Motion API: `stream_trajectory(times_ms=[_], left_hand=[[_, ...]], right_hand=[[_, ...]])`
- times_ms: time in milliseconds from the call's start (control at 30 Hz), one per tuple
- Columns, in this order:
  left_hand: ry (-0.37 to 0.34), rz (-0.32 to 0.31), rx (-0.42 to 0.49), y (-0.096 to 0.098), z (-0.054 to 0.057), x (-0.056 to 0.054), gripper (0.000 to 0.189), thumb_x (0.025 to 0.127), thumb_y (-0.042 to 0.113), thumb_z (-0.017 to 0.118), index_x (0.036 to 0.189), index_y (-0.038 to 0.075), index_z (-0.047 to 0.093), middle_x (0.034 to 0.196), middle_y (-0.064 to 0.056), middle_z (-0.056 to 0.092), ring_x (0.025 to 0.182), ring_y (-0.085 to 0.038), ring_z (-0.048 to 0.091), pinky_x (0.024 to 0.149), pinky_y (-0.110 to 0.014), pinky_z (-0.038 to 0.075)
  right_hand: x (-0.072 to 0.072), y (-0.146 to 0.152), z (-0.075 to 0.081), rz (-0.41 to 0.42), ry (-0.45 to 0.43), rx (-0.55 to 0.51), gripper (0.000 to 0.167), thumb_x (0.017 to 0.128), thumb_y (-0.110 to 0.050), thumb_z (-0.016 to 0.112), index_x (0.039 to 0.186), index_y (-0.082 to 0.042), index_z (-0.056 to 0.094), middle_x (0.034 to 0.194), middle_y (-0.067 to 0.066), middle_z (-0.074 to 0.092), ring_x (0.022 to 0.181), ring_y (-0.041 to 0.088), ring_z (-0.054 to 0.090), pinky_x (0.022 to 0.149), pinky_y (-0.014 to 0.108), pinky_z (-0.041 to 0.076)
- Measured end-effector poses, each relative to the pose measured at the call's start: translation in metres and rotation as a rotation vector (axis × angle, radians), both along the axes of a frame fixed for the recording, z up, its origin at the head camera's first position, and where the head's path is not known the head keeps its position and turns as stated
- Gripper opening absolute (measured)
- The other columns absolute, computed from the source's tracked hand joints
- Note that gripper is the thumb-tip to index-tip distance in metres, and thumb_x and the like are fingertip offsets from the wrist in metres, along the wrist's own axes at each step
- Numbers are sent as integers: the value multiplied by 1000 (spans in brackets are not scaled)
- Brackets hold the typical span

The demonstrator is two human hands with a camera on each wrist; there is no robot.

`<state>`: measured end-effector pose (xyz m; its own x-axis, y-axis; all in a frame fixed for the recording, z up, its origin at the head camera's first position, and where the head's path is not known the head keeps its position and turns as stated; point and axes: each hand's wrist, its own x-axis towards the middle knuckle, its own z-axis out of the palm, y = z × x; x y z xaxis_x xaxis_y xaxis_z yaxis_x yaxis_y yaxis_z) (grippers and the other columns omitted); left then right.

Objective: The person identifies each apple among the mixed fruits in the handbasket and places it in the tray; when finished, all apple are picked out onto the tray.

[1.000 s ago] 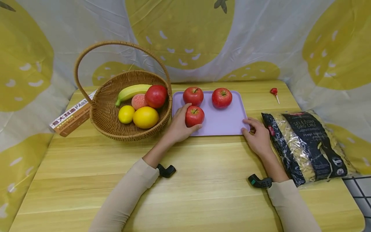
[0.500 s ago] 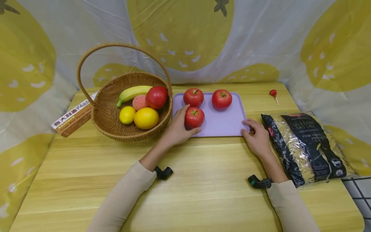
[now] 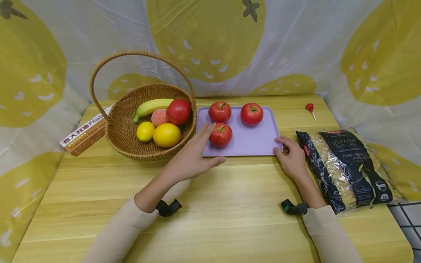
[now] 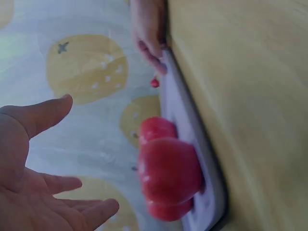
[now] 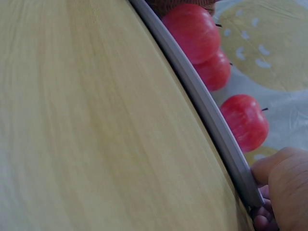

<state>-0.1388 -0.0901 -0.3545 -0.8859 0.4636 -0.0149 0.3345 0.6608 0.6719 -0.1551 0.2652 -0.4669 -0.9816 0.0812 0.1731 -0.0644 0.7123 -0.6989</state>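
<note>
Three red apples sit on a lilac tray (image 3: pixel 254 142): a front-left apple (image 3: pixel 220 135), a back-left apple (image 3: pixel 219 112) and a right-hand apple (image 3: pixel 251 114). My left hand (image 3: pixel 189 157) is beside the front-left apple, fingers spread and thumb apart. In the left wrist view a gap shows between the left hand (image 4: pixel 43 178) and that apple (image 4: pixel 169 171). With thumb and fingers, my right hand (image 3: pixel 292 156) pinches the tray's front right corner. The right wrist view shows its thumb over the tray's rim (image 5: pixel 211 115) and its fingers below.
Left of the tray stands a wicker basket (image 3: pixel 121 142) with a banana (image 3: pixel 151 106), lemon-like and red fruit. A pasta sauce box (image 3: pixel 87 133) lies partly behind it. At right are a penne bag (image 3: pixel 348 168) and a red lollipop (image 3: pixel 310 107).
My left hand has let go of the front-left apple and drawn back toward the lower left, its fingers opening. The right hand has stayed at the tray corner.
</note>
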Motion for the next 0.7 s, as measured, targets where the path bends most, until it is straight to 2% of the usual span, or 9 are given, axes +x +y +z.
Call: stream_trajectory(times_ms=[100,200,267,367,533,700], left_hand=[[52,-16,36,-11,14,3,92,89,54,76,163,23,30,168,0,31,155,-20,30,125,-48,31],[95,-10,96,-23,24,-1,82,88,49,79,156,23,42,158,3,46,144,-19,46,120,-43,41],[109,9,142,-33,28,-5,78,88,43,82,153,20,46,154,3,50,138,-18,54,115,-38,46],[119,41,197,-47,33,-13,75,86,36,85,150,16,50,151,1,54,136,-20,56,113,-37,49],[132,108,167,-65,37,-27,72,88,37,83,149,15,51,148,-6,56,133,-30,59,111,-46,50],[166,143,125,-73,36,-43,68,90,39,79,148,16,52,147,-9,56,130,-35,62,108,-50,51]], right_hand=[[0,0,0,1,5,2,39,95,-13,68,132,-1,68,147,22,58,116,34,62,83,11,39],[0,0,0,1,5,0,39,95,-13,68,132,-1,68,147,22,58,117,34,62,83,11,38],[0,0,0,2,3,-2,39,95,-13,68,132,-1,68,147,22,57,116,34,62,83,11,38],[0,0,0,2,3,-1,39,96,-13,68,133,-1,68,147,22,57,116,34,62,83,11,39],[-1,0,0,0,6,0,38,95,-13,68,132,-1,68,147,22,58,115,33,62,83,12,39],[-1,1,-1,1,8,3,38,95,-13,69,132,-1,68,146,22,58,116,34,61,83,13,39]])
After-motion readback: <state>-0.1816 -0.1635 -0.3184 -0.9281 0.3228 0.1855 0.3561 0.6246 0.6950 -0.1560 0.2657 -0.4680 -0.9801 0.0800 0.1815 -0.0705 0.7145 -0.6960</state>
